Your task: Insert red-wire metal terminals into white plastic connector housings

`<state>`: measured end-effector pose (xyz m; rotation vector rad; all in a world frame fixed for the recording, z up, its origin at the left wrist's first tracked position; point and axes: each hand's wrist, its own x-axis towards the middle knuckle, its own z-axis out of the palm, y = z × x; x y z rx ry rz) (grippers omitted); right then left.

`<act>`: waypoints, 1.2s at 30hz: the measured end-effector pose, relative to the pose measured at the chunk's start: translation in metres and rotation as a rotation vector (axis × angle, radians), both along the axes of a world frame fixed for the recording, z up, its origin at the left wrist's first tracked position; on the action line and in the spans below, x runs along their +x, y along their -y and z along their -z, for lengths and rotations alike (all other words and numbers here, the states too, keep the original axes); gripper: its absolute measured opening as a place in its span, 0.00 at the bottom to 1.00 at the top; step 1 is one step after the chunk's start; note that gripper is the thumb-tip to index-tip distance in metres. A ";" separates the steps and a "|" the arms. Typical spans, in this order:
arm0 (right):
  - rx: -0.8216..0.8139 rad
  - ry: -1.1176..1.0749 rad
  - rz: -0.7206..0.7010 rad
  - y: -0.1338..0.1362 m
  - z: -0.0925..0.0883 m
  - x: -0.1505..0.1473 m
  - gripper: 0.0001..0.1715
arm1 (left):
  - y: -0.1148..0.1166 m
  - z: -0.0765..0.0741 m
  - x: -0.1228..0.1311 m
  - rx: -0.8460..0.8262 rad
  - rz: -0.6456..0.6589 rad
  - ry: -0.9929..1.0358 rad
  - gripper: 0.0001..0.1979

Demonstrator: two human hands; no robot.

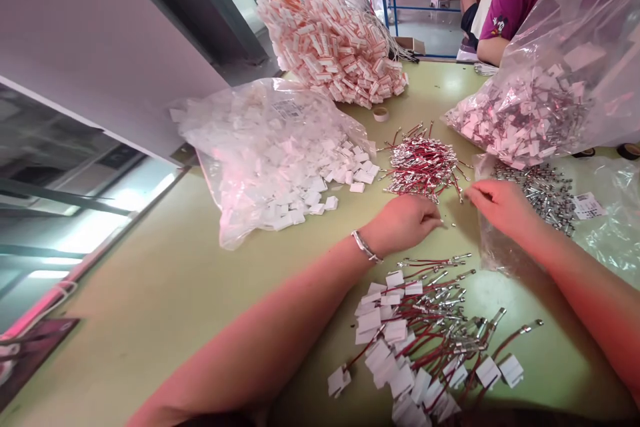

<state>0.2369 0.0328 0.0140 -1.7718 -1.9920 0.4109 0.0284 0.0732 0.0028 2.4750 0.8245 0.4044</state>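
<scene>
Left of the red wire pile (pixel 423 163) sits a clear bag of white clips (pixel 270 147). Just below the pile, the left hand (pixel 405 221), with a bracelet (pixel 365 247) at the wrist, rests on the green table (pixel 175 280), fingers curled together. I cannot tell if they pinch anything. At the pile's lower right edge, the right hand (pixel 500 205) brings thumb and forefinger together. Its hold is unclear too. Further right lie metal fuses (pixel 547 192).
</scene>
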 end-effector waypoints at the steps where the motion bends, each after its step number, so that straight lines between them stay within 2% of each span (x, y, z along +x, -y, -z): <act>1: 0.064 0.084 0.048 -0.004 0.002 0.002 0.18 | -0.001 -0.004 -0.001 -0.046 0.006 -0.030 0.09; 3: 0.108 0.238 0.113 -0.009 0.010 0.003 0.17 | -0.001 -0.014 -0.003 -0.130 0.020 -0.105 0.13; 6: 0.098 0.410 0.138 -0.010 0.020 -0.005 0.19 | 0.001 -0.025 -0.004 -0.225 0.009 -0.178 0.23; 9: 0.077 0.483 0.169 -0.010 0.022 -0.012 0.18 | 0.003 -0.028 -0.001 -0.259 -0.067 -0.114 0.24; 11: 0.017 0.467 0.186 -0.011 0.018 -0.010 0.16 | 0.003 -0.027 0.003 -0.339 -0.153 -0.032 0.22; 14: -0.093 0.291 0.192 -0.011 0.006 -0.005 0.12 | 0.005 -0.024 0.010 -0.645 -0.293 0.102 0.16; 18: -0.286 -0.199 0.237 0.004 -0.004 -0.015 0.08 | 0.006 -0.021 0.021 -1.029 -0.422 0.338 0.12; 21: -0.341 -0.323 0.141 0.022 -0.002 -0.037 0.08 | 0.008 -0.015 0.025 -1.208 -0.472 0.525 0.10; 23: -0.310 -0.274 0.032 0.029 -0.001 -0.047 0.07 | 0.010 -0.011 0.025 -1.231 -0.470 0.594 0.09; 25: -0.259 -0.237 -0.033 0.028 -0.004 -0.044 0.10 | 0.011 -0.008 0.022 -1.201 -0.460 0.655 0.08; 27: -0.184 -0.143 -0.014 0.021 -0.013 -0.027 0.15 | 0.009 -0.009 0.019 -1.141 -0.470 0.702 0.09; 29: -0.098 0.133 0.117 0.013 -0.022 -0.001 0.15 | 0.006 -0.012 0.015 -1.063 -0.518 0.712 0.09; 31: -0.128 0.430 0.247 0.006 -0.028 0.023 0.11 | 0.002 -0.015 0.012 -1.012 -0.555 0.672 0.10; 32: -0.186 0.528 0.255 0.003 -0.028 0.033 0.11 | 0.000 -0.016 0.011 -0.991 -0.569 0.650 0.11; 36: -0.288 0.644 0.127 -0.001 -0.016 0.046 0.09 | -0.004 -0.016 0.007 -0.837 -0.554 0.595 0.12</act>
